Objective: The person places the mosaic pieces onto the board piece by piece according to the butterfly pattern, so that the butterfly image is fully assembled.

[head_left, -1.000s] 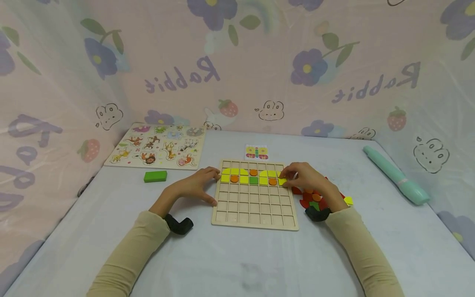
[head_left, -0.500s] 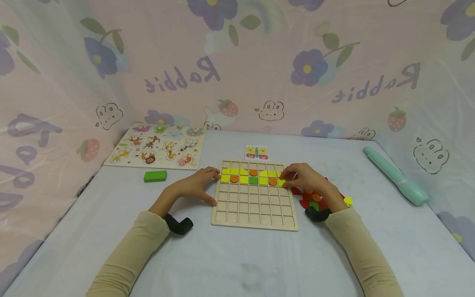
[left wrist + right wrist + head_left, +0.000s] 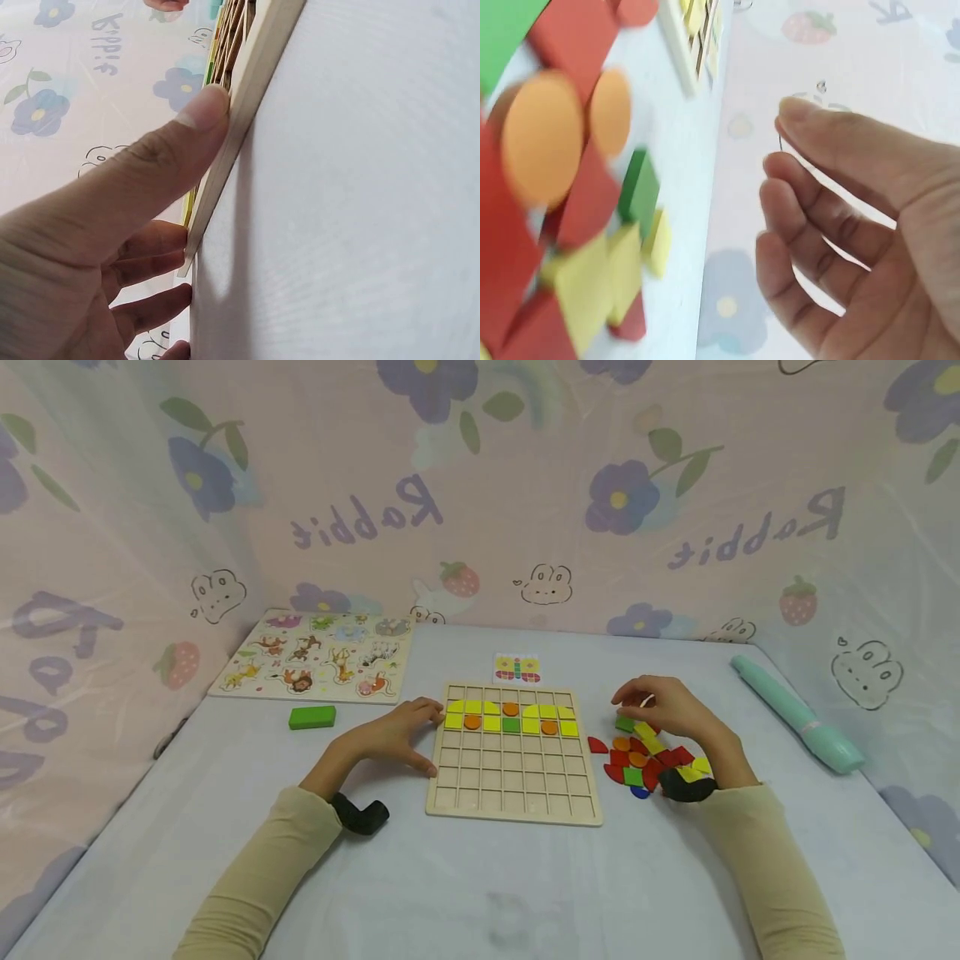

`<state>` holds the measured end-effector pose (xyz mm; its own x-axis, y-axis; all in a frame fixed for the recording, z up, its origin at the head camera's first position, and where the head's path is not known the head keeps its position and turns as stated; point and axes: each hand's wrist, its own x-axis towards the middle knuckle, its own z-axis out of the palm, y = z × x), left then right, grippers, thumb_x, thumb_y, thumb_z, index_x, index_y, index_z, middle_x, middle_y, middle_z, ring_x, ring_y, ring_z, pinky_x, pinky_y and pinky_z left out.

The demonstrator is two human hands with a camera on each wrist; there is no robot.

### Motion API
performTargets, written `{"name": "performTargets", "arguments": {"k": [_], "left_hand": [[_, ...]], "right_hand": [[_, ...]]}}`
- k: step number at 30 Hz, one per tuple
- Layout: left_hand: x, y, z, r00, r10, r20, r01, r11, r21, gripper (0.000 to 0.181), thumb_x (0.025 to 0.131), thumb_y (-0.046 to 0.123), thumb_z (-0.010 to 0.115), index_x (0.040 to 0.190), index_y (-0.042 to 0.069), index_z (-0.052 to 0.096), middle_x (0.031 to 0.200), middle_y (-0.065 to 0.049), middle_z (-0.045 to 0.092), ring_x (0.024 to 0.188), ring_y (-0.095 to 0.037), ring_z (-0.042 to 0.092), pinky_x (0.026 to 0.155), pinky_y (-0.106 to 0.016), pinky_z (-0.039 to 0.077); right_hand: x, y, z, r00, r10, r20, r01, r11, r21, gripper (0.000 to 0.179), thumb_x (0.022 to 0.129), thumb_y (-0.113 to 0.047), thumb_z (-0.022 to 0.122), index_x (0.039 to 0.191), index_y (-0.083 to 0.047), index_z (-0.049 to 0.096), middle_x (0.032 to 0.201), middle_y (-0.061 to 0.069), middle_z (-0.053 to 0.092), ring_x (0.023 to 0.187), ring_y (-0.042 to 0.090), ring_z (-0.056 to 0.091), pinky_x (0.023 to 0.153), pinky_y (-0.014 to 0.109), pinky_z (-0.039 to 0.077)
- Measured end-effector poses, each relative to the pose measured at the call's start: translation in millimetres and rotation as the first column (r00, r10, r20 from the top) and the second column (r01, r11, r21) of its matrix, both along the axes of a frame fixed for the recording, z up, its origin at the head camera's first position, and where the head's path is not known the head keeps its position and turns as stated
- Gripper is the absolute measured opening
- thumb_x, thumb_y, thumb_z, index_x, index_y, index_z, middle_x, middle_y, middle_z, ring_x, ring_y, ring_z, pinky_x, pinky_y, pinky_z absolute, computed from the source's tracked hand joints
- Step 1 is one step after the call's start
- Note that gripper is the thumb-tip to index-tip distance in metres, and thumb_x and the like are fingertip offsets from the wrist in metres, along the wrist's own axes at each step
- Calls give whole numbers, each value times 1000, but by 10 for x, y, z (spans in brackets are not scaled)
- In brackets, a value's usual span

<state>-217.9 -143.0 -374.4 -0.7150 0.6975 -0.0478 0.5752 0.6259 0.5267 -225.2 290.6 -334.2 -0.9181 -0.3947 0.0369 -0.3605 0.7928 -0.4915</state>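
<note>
Left hand [image 3: 390, 737]: thumb and fingers spread, touching the near side of the grid board [image 3: 513, 779] | right hand [image 3: 670, 707]: fingers loosely bent, above loose pieces [image 3: 637, 759] | hands well apart, grid board between, yellow tiles [image 3: 531, 726] set in it

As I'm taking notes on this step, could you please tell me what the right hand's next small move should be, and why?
Probably lower the right hand and pinch the green tile just below its fingertips: it appears to hold nothing, the board's lower rows are bare, and the card seems to show green down its middle.
</note>
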Motion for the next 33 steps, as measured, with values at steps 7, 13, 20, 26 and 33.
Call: {"name": "performTargets", "arguments": {"k": [7, 13, 20, 26, 33], "left_hand": [[4, 1, 12, 1000, 4, 5, -4, 1000, -1, 73, 68, 41, 81, 124, 6, 48, 143, -14, 35, 134, -33, 29, 110, -49, 25], [8, -2, 13, 1000, 1, 2, -1, 1000, -2, 72, 68, 39, 81, 123, 6, 48, 142, -14, 35, 134, -33, 29, 110, -49, 25], [2, -6, 5, 1000, 2, 5, -2, 1000, -1, 72, 68, 40, 81, 124, 7, 48, 142, -14, 35, 133, -33, 30, 110, -49, 26], [-14, -15, 3, 1000, -1, -11, 1, 1000, 4, 72, 68, 40, 81, 123, 6, 49, 142, -14, 36, 133, -34, 30, 109, -49, 26], [-4, -9, 7, 1000, -2, 9, 2, 1000, 10, 73, 68, 40, 81, 124, 6, 48, 142, -15, 35, 133, -33, 29, 110, -49, 25]], "right_hand": [[70, 199, -40, 1000, -5, 6, 4, 999, 49, 21, 84, -12, 69, 102, -1, 65, 85, 4, 63, 74, 17, 57, 61, 21, 51], [43, 283, -97, 1000, -22, -7, 23, 995, 97, 23, 85, -14, 68, 103, -1, 64, 86, 3, 62, 75, 17, 56, 67, 26, 49], [-69, 298, -124, 997, -77, 17, 75, 993, 89, 25, 85, -11, 67, 107, -1, 61, 93, 10, 60, 81, 22, 54, 70, 30, 49], [-160, 276, -166, 993, -107, 52, 103, 992, 78, 33, 83, -10, 68, 113, 0, 58, 104, 17, 58, 88, 27, 53, 74, 36, 51], [-223, 253, -228, 981, -146, 126, 136, 987, 89, 39, 82, -11, 69, 117, -1, 57, 105, 18, 56, 88, 27, 53, 69, 30, 53]]}}
